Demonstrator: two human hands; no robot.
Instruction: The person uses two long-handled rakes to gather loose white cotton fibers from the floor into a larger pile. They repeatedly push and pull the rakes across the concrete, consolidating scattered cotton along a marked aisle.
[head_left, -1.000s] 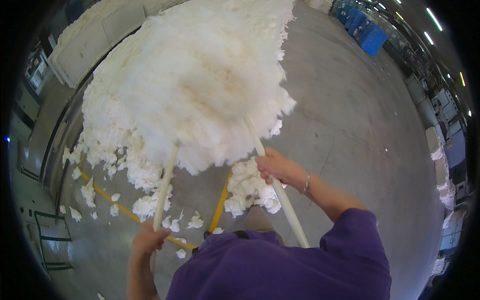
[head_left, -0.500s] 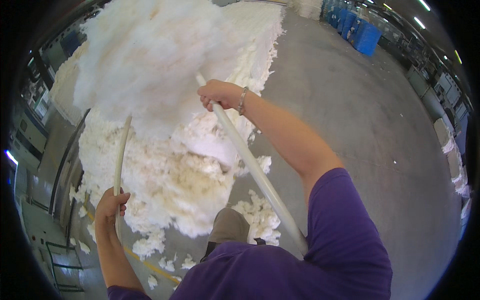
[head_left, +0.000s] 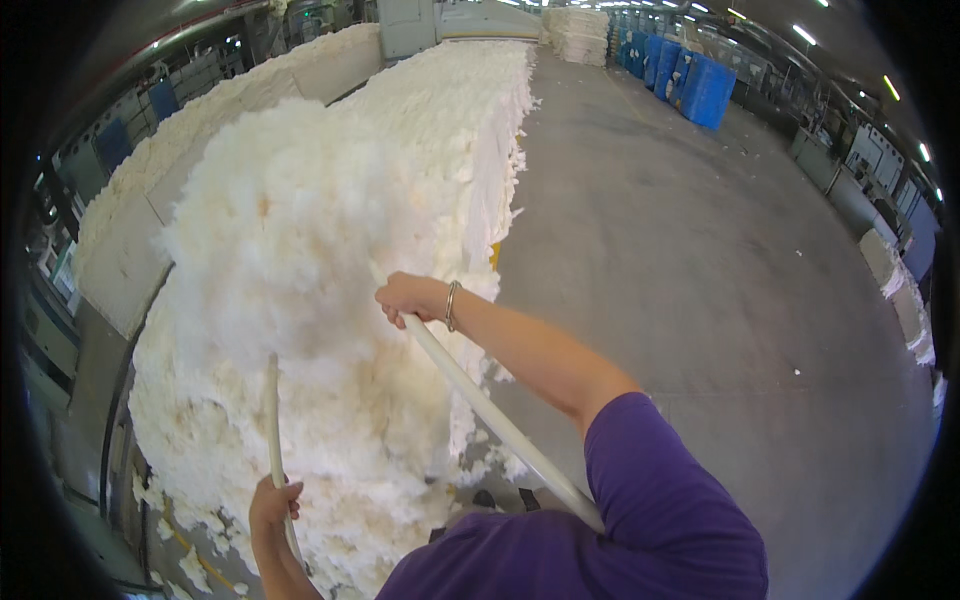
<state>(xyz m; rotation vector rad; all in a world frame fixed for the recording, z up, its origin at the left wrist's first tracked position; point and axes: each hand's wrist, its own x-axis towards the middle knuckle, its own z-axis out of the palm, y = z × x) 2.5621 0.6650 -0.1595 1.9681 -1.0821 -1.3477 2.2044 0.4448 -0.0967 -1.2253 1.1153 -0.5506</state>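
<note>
A big fluffy clump of white cotton hangs in front of me, held up between two long pale poles. My left hand is closed round the thinner left pole, whose upper end runs into the clump's underside. Higher and further right, my right hand grips the thicker right pole; its lower end reaches back under my right arm, and its far tip disappears in the fluff. Beneath the clump lies a long, wide bed of loose white cotton.
Another long row of cotton runs along the left. Grey machinery stands at the far end. Stacked white bales and blue-wrapped bales line the back right. Grey floor stretches along the right side, with small scraps on it.
The cotton clump, both poles and both hands sit lower in the picture. The view has tilted up, showing more of the far end. Both hands keep their grip.
</note>
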